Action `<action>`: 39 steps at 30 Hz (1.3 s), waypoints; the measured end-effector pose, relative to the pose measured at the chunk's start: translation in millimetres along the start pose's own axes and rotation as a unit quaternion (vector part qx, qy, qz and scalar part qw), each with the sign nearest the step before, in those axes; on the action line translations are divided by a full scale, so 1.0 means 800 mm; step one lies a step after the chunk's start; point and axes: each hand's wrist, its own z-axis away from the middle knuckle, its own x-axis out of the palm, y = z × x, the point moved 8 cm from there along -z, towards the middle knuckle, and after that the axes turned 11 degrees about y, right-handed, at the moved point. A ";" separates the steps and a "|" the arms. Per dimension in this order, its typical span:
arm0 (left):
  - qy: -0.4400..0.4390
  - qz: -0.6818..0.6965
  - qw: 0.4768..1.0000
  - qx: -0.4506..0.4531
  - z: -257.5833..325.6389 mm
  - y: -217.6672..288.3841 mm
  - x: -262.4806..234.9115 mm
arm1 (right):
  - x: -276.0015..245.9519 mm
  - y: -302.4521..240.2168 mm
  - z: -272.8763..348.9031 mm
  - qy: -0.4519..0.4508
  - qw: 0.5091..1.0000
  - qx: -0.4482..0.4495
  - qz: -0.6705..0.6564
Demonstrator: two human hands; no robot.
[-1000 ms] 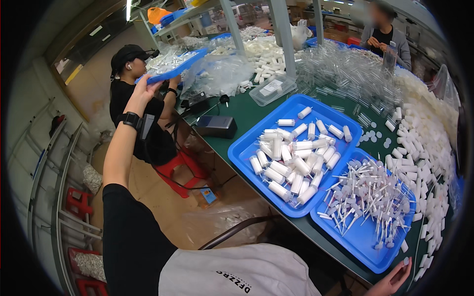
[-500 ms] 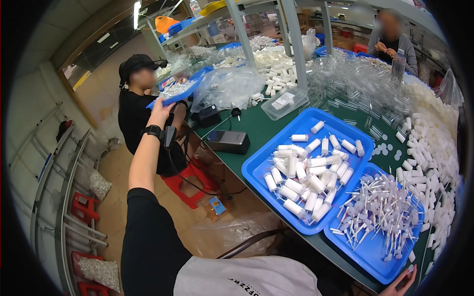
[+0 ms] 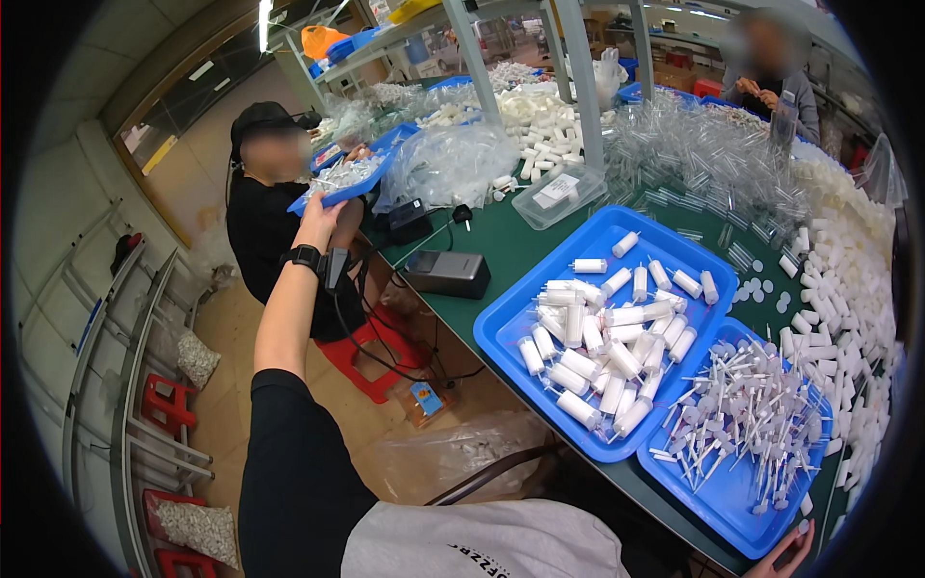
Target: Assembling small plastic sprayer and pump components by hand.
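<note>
My left arm reaches out to the far left, and my left hand (image 3: pixel 316 222) is closed on the near edge of a blue tray (image 3: pixel 332 198) heaped with small white sticks and pieces. This tray is slightly tilted beside a seated person in black (image 3: pixel 275 212). At the lower right, my right hand (image 3: pixel 788 556) rests by the table edge, only partly in view, its fingers apart. Nearest to it is a blue tray (image 3: pixel 694 515) of thin white sticks with translucent discs (image 3: pixel 747 419). Beside that, a larger blue tray (image 3: pixel 501 332) contains many white cylinders (image 3: pixel 624 358).
On the green table (image 3: pixel 530 252) lie a dark box-shaped device (image 3: pixel 448 273), a clear lidded container (image 3: pixel 559 196) and clear tubes (image 3: pixel 694 154). White cylinders (image 3: pixel 838 318) pile up at right. Grey posts (image 3: pixel 580 96) rise behind. A red stool (image 3: pixel 371 356) and cables (image 3: pixel 385 361) are below left.
My left hand and the tray it grips have shifted slightly; the tray's contents show more. The view has moved a little. My right hand stays by the table edge.
</note>
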 end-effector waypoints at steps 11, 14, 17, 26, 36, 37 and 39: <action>-0.020 -0.005 0.999 -0.035 -0.011 -0.011 0.004 | 0.000 -0.004 0.000 -0.005 0.999 -0.023 0.029; -0.016 -0.001 0.999 -0.043 -0.014 -0.014 0.000 | 0.000 -0.003 0.000 -0.004 0.999 -0.021 0.025; -0.018 0.005 0.997 -0.075 -0.024 -0.013 -0.007 | 0.001 -0.004 -0.001 -0.005 1.000 -0.016 0.018; -0.006 -0.005 0.998 -0.067 -0.001 -0.018 -0.005 | 0.003 -0.008 0.000 -0.003 0.999 -0.019 0.028; 0.007 -0.008 0.998 -0.055 0.009 -0.021 -0.017 | -0.004 -0.007 -0.001 -0.006 0.999 -0.028 0.041; 0.004 -0.007 0.998 -0.058 0.009 -0.022 -0.020 | -0.005 -0.005 -0.001 -0.006 0.999 -0.029 0.041; 0.000 -0.006 0.998 -0.060 0.007 -0.023 -0.023 | -0.006 0.001 -0.001 -0.002 0.999 -0.021 0.027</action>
